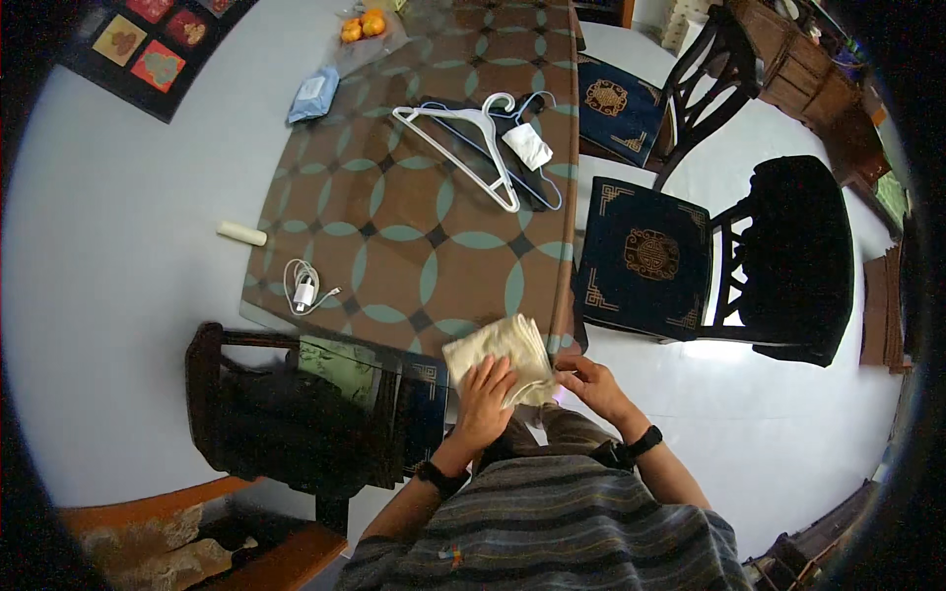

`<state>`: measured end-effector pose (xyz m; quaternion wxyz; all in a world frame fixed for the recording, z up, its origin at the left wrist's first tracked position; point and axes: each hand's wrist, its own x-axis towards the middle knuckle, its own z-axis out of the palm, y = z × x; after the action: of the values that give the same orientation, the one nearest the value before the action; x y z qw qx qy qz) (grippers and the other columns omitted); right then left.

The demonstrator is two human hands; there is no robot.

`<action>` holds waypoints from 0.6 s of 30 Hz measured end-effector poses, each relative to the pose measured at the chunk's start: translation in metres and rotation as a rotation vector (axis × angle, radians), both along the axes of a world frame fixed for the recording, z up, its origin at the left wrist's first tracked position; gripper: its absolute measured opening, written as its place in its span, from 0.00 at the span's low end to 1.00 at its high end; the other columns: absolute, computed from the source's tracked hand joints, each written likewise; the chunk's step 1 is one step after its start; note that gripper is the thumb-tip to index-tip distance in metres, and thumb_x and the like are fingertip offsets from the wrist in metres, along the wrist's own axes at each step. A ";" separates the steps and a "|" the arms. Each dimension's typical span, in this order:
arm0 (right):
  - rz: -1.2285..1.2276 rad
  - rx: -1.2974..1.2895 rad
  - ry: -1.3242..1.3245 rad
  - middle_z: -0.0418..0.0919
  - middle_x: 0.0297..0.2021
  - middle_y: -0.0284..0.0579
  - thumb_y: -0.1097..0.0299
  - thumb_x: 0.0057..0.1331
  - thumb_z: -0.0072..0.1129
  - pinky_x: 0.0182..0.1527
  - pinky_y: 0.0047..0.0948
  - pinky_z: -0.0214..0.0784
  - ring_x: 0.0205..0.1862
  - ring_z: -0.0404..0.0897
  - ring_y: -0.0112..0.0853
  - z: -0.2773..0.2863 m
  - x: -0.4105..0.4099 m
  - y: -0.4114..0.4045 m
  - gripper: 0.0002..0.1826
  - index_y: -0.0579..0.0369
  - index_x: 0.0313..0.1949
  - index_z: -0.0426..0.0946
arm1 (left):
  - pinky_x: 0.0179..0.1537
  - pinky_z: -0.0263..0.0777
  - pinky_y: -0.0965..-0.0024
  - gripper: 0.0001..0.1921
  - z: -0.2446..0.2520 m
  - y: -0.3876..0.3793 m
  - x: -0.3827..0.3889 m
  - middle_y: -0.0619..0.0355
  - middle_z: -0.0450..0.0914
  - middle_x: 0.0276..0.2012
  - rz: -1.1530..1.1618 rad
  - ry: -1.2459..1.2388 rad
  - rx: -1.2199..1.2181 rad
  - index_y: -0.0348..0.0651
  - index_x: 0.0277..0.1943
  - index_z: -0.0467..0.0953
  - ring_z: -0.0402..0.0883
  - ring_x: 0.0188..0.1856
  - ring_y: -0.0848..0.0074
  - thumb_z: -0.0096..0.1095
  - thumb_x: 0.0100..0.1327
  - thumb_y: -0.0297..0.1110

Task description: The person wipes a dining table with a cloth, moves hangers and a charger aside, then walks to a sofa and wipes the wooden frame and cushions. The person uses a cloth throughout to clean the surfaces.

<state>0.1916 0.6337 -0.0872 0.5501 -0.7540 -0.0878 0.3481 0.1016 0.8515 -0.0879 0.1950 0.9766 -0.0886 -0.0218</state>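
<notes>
A folded cream cloth (497, 346) lies over the near right corner of the table. My left hand (484, 402) rests on top of it, palm down, with the fingers slightly apart. At the cloth's right edge is my right hand (595, 384), its fingers bent and the thumb near the index finger. Whether those fingertips pinch the cloth is too small to tell. Both wrists wear dark bands. Beneath the cloth is a brown tablecloth (399, 199) with green petal shapes.
White (451, 114) and blue (550, 193) hangers lie farther back, beside a white folded piece (528, 146). A charger with its cable (303, 292), a cream roll (242, 233), a blue packet (313, 94) and bagged oranges (362, 27) are leftward. Chairs (650, 255) flank the table.
</notes>
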 end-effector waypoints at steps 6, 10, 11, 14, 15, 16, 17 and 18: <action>-0.058 0.217 0.174 0.77 0.48 0.48 0.54 0.64 0.57 0.55 0.30 0.66 0.52 0.74 0.33 0.020 0.010 0.003 0.27 0.61 0.56 0.69 | 0.55 0.67 0.66 0.22 0.065 0.012 0.021 0.49 0.74 0.54 0.625 0.302 -1.619 0.31 0.58 0.66 0.74 0.55 0.67 0.52 0.65 0.36; -0.038 0.384 0.152 0.73 0.53 0.47 0.54 0.64 0.58 0.58 0.32 0.63 0.55 0.72 0.32 0.040 0.019 0.010 0.33 0.61 0.62 0.61 | 0.58 0.67 0.59 0.23 0.088 0.018 0.058 0.47 0.71 0.57 0.747 0.412 -2.144 0.33 0.60 0.65 0.72 0.58 0.62 0.53 0.64 0.35; -0.042 0.388 0.149 0.73 0.53 0.47 0.54 0.64 0.58 0.58 0.32 0.63 0.55 0.72 0.32 0.046 0.020 0.012 0.33 0.61 0.62 0.61 | 0.58 0.67 0.59 0.23 0.089 0.021 0.063 0.47 0.71 0.57 0.742 0.413 -2.139 0.33 0.60 0.65 0.72 0.58 0.62 0.53 0.64 0.35; -0.199 0.434 0.026 0.70 0.56 0.49 0.54 0.62 0.60 0.60 0.34 0.59 0.58 0.69 0.34 0.061 0.022 0.020 0.37 0.58 0.64 0.57 | 0.57 0.67 0.57 0.23 0.087 0.029 0.072 0.47 0.72 0.56 0.692 0.460 -2.084 0.33 0.60 0.65 0.73 0.57 0.61 0.53 0.63 0.34; -0.195 0.434 -0.020 0.68 0.58 0.50 0.54 0.61 0.62 0.62 0.34 0.57 0.60 0.66 0.35 0.063 0.024 0.022 0.39 0.57 0.65 0.56 | 0.57 0.68 0.57 0.23 0.085 0.031 0.075 0.47 0.73 0.55 0.733 0.459 -2.057 0.33 0.59 0.65 0.74 0.56 0.62 0.53 0.62 0.33; -0.190 0.433 -0.066 0.65 0.60 0.51 0.53 0.60 0.63 0.63 0.35 0.54 0.63 0.63 0.36 0.064 0.026 0.025 0.40 0.56 0.66 0.55 | 0.56 0.68 0.58 0.23 0.084 0.032 0.078 0.48 0.73 0.55 0.773 0.458 -2.030 0.33 0.59 0.65 0.74 0.55 0.62 0.53 0.62 0.32; -0.196 0.435 -0.069 0.65 0.60 0.51 0.53 0.60 0.63 0.63 0.35 0.54 0.63 0.63 0.36 0.064 0.027 0.028 0.40 0.56 0.66 0.55 | 0.56 0.68 0.58 0.23 0.084 0.032 0.080 0.48 0.73 0.55 0.768 0.462 -2.027 0.33 0.59 0.65 0.74 0.55 0.62 0.53 0.62 0.32; -0.196 0.376 -0.117 0.63 0.61 0.51 0.53 0.59 0.63 0.64 0.34 0.52 0.64 0.61 0.37 0.065 0.028 0.032 0.41 0.56 0.66 0.55 | 0.56 0.69 0.59 0.23 0.085 0.029 0.083 0.48 0.74 0.54 0.744 0.510 -1.984 0.33 0.59 0.66 0.75 0.54 0.63 0.53 0.62 0.31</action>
<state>0.2196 0.6656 -0.0221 0.7061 -0.6621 -0.1093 0.2260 0.1847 0.8805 -0.0029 0.9033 0.3166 0.2775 -0.0822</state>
